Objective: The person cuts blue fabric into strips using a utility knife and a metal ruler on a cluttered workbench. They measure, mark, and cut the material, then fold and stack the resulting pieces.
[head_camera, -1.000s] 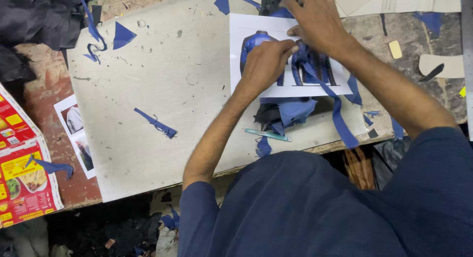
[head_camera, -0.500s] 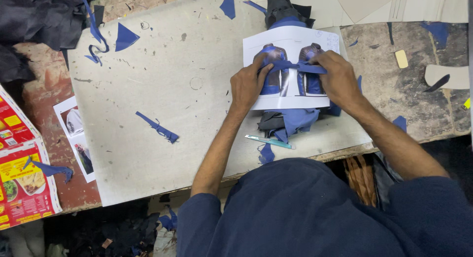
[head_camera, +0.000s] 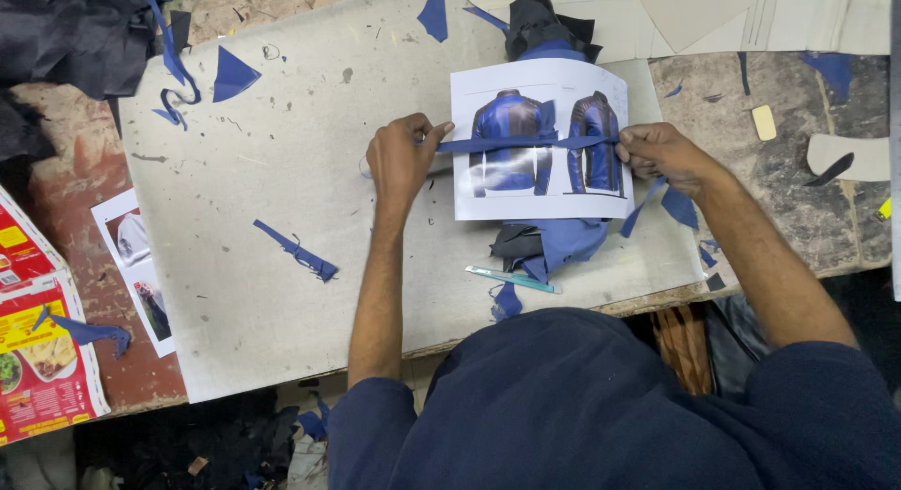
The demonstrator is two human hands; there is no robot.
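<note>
Stretching taut between both hands, the blue strip point(head_camera: 526, 144) crosses the printed sheet point(head_camera: 540, 194). Left hand point(head_camera: 402, 157) fingers pinch one end. Right hand point(head_camera: 662, 152) fingers grip the other.

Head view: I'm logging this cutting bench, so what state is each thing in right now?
Blue strip: stretched taut between both hands, across the printed sheet.
Left hand: pinching the strip's left end.
Right hand: pinching the strip's right end.
Printed sheet: lying flat, face up, on a pile of blue pieces.
Teal tool: lying flat near the board's front edge.
Blue scrap: lying loose on the board.
</note>
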